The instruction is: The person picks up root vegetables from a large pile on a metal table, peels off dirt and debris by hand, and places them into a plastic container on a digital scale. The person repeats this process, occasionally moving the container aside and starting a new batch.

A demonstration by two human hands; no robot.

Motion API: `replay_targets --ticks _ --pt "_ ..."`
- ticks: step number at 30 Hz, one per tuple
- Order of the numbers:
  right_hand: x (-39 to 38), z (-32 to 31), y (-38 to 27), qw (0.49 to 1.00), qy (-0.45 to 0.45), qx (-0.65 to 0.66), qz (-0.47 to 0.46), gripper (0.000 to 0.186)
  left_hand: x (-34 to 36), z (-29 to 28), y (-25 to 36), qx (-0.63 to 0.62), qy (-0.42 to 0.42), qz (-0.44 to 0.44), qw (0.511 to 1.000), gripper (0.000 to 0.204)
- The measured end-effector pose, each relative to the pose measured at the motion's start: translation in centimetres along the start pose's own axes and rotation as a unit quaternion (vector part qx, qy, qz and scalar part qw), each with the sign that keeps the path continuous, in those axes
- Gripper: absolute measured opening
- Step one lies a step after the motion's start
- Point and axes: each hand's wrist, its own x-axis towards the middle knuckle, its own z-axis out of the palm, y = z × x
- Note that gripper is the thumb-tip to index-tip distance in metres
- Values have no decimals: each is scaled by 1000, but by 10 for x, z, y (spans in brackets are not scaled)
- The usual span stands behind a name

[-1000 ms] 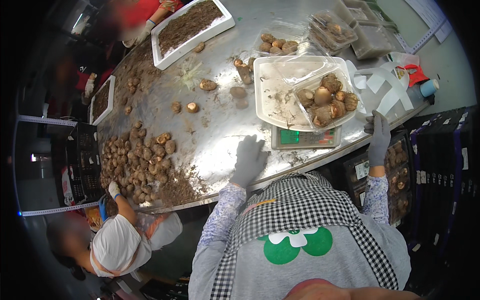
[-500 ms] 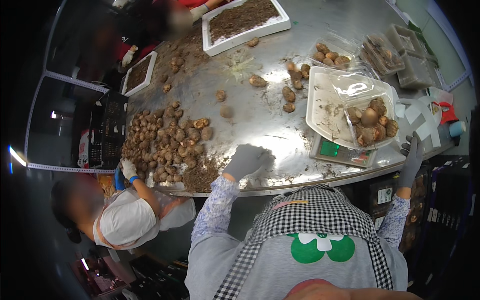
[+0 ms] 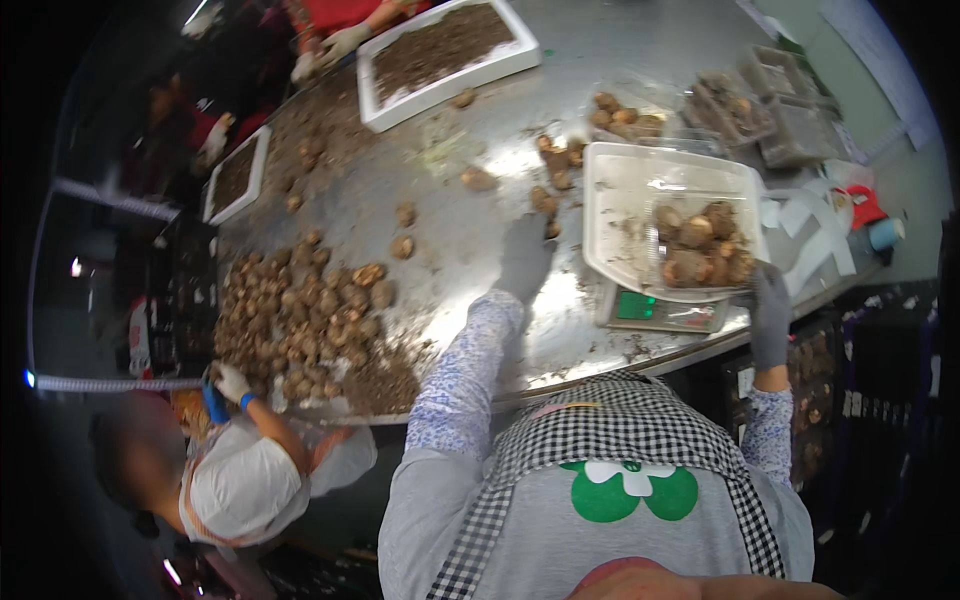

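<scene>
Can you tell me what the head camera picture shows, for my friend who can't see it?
A person's gloved left hand reaches toward muddy brown bulbs on a metal table. Their gloved right hand touches a clear tray of bulbs on a scale.

The landmark is the scale (image 3: 660, 308) at the near edge of the tabletop (image 3: 450, 230). Its screen (image 3: 636, 305) is a small green rectangle on the front face. On top of the scale sits a clear plastic package (image 3: 672, 222), rectangular, lid open, with brown bulbs inside. Beyond it to the right stand more clear plastic packages (image 3: 770, 100), stacked. White paper strips (image 3: 815, 225) lie right of the scale.
</scene>
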Motion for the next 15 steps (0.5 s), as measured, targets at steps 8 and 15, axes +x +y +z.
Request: replay_targets --ticks 8,15 --pt "-23 -9 6 981 28 100 166 30 17 -68 119 -326 23 -138 935 31" --pt "-5 -23 12 978 103 133 127 33 20 -48 187 -190 -15 294 937 34"
